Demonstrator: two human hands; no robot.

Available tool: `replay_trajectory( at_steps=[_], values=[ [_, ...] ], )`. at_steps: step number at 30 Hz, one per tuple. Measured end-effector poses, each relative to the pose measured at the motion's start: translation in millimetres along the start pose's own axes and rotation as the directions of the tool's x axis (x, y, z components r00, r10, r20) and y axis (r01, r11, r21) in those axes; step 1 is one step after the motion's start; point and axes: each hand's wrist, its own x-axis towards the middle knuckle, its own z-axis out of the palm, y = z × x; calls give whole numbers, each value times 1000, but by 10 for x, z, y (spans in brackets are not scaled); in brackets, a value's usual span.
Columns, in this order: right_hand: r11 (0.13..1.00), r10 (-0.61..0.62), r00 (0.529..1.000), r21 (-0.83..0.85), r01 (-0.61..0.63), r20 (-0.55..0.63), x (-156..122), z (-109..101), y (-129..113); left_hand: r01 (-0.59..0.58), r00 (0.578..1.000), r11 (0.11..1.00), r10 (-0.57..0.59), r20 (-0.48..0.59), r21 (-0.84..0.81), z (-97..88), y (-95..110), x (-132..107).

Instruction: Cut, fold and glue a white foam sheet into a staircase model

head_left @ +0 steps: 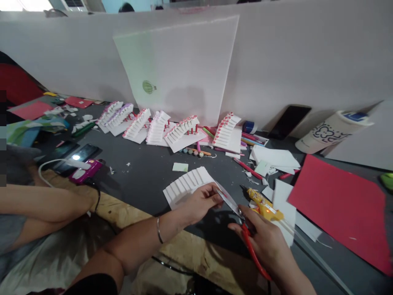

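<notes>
Scissors [233, 205] with red handles are clenched in the right hand [265, 239]. In the head view their blades slant up toward the left hand [199, 203], whose fingers [215, 191] pinch the near edge of the pleated white paper [188, 184] lying on the bench [144, 172]. The blade tips are touching or almost touching those fingertips, so a nick seems the likeliest mishap, and the lit glue gun [264, 206] just beside the right knuckles could burn.

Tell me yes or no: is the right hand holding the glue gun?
No, the right hand grips red-handled scissors while the yellow glue gun lies beside it.
</notes>
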Motion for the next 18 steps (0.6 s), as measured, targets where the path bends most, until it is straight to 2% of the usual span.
replay_trajectory(
  at_steps=[6, 9, 11, 13, 16, 18],
  values=[
    [999, 24, 1000, -30, -25, -15, -5, -5, 92, -21, 1000, 1000, 21, 17, 13, -11, -9, 2],
    [984, 150, 988, -88, -153, -41, 89, -147, 223, -51, 998, 998, 50, 45, 23, -39, -13, 27],
    [949, 283, 958, -133, -287, -53, 184, -282, 367, -98, 995, 995, 97, 24, 36, -59, 14, 51],
    [927, 327, 942, -167, -336, -77, 283, -417, 565, -152, 988, 986, 153, -6, 64, -79, 70, 72],
    [946, 270, 963, -182, -268, -9, 383, -536, 931, -220, 974, 970, 225, -36, 102, -120, 195, 90],
    [975, 179, 984, -127, -180, -25, 409, -529, 1180, -278, 956, 952, 287, -61, 126, -157, 285, 89]
  ],
)
